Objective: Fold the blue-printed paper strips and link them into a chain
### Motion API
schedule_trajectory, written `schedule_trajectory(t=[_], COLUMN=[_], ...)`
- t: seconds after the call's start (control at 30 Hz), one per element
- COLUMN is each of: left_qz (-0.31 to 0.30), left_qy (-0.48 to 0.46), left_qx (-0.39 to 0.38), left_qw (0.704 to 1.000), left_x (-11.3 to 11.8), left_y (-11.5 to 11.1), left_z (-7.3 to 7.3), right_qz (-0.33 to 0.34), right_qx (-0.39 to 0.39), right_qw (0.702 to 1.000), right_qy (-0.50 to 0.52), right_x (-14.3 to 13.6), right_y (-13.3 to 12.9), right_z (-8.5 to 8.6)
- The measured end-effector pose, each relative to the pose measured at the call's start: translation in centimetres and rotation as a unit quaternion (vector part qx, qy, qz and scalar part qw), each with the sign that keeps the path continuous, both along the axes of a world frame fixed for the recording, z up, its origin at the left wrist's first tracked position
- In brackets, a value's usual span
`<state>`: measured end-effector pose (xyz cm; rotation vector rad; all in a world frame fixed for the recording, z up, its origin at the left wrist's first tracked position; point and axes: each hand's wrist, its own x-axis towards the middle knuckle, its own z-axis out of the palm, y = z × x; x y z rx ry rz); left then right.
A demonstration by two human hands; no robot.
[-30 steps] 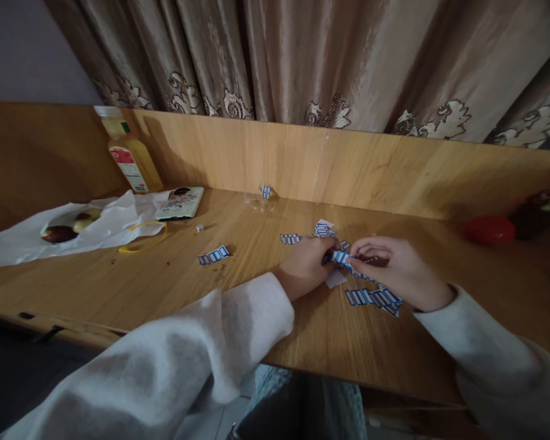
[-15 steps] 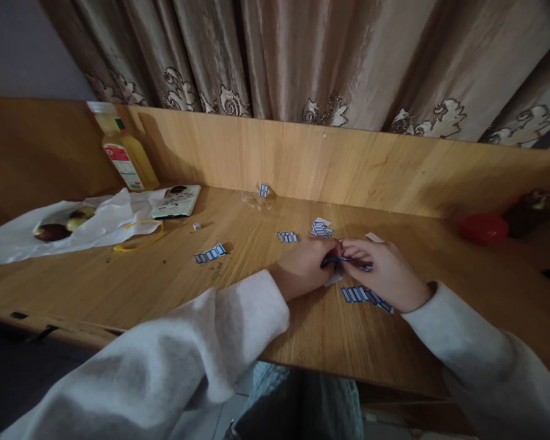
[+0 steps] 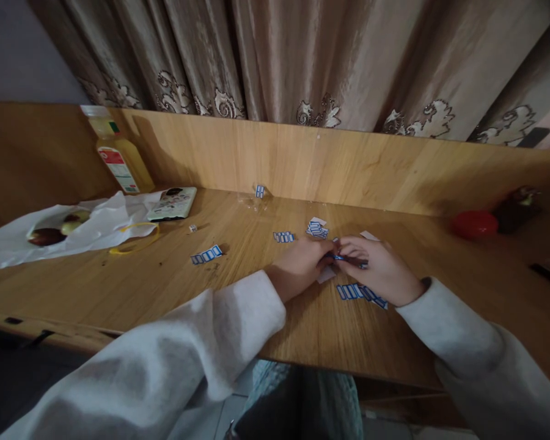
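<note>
My left hand (image 3: 302, 261) and my right hand (image 3: 385, 269) meet above the table, fingertips pinched together. Between them is a small blue-edged paper label (image 3: 338, 258), mostly hidden by the fingers. Just below my right hand lies a row of overlapping blue-bordered labels (image 3: 351, 292). A white slip (image 3: 326, 275) shows under my hands, and another pale slip (image 3: 369, 235) sticks out behind my right hand. Beyond my left hand are a loose pile of labels (image 3: 318, 230) and a short row of labels (image 3: 283, 237). Farther left rests another label row (image 3: 206, 255).
At the back left stands a bottle of yellow liquid (image 3: 123, 162). Near it are a white plastic bag (image 3: 94, 238) with round fruit, a patterned box (image 3: 173, 203) and a yellow loop (image 3: 140, 244). A red round object (image 3: 475, 225) sits right, before the wooden back panel (image 3: 371, 165).
The view has shifted slightly. Both hands stay together over the same spot, with a small change in the fingers; less of the blue-edged label shows between them now.
</note>
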<state>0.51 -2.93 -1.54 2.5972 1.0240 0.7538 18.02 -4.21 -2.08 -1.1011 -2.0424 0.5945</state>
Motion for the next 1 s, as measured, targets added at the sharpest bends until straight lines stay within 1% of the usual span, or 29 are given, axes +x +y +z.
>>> schedule_trajectory(t=[0.13, 0.2, 0.27, 0.33, 0.4, 0.47, 0.63, 0.7, 0.77, 0.83, 0.9, 0.93, 1.0], left_qz=[-0.024, -0.042, -0.046, -0.022, 0.023, 0.046, 0.017, 0.025, 0.058, 0.096, 0.118, 0.121, 0.124], left_qy=[0.028, 0.029, 0.023, 0.003, -0.018, -0.016, 0.015, 0.017, 0.014, 0.023, 0.049, 0.06, 0.056], left_qx=[0.018, 0.017, 0.009, 0.001, -0.008, -0.016, -0.024, -0.019, -0.008, -0.009, -0.017, -0.021, -0.016], left_qw=[0.999, 0.999, 0.999, 1.0, 1.0, 0.999, 0.999, 0.999, 0.998, 0.995, 0.992, 0.991, 0.991], left_x=[-0.1, -0.2, -0.3, -0.4, -0.4, -0.4, -0.4, -0.7, -1.0, -1.3, -1.5, -1.5, -1.5], left_y=[0.1, 0.1, 0.1, 0.0, -0.1, -0.2, -0.2, -0.2, -0.1, -0.2, -0.2, -0.3, -0.3], left_z=[0.2, 0.3, 0.4, 0.5, 0.6, 0.7, 0.9, 1.0, 1.2, 1.4, 1.6, 1.6, 1.5], right_qz=[-0.012, -0.015, -0.012, -0.01, -0.012, -0.011, 0.011, 0.024, 0.002, -0.052, -0.098, -0.107, -0.103], right_qx=[-0.007, -0.01, -0.012, -0.011, -0.011, -0.018, -0.038, -0.033, -0.022, -0.008, 0.006, 0.01, 0.009], right_qw=[1.0, 1.0, 1.0, 1.0, 1.0, 1.0, 0.999, 0.999, 1.0, 0.999, 0.995, 0.994, 0.994], right_qy=[-0.003, 0.002, 0.01, 0.016, 0.018, 0.012, -0.022, -0.008, 0.011, 0.013, -0.004, -0.014, -0.03], right_x=[0.1, 0.1, 0.1, 0.1, -0.1, -0.3, -0.4, 0.2, 1.2, 2.4, 3.5, 3.8, 4.1], right_y=[0.2, 0.2, 0.3, 0.2, 0.1, -0.1, -0.5, -0.3, 0.1, 0.6, 1.1, 1.4, 1.7], right_z=[-0.2, -0.3, -0.5, -0.5, -0.4, -0.2, 0.4, 0.8, 1.2, 1.6, 1.6, 1.6, 1.2])
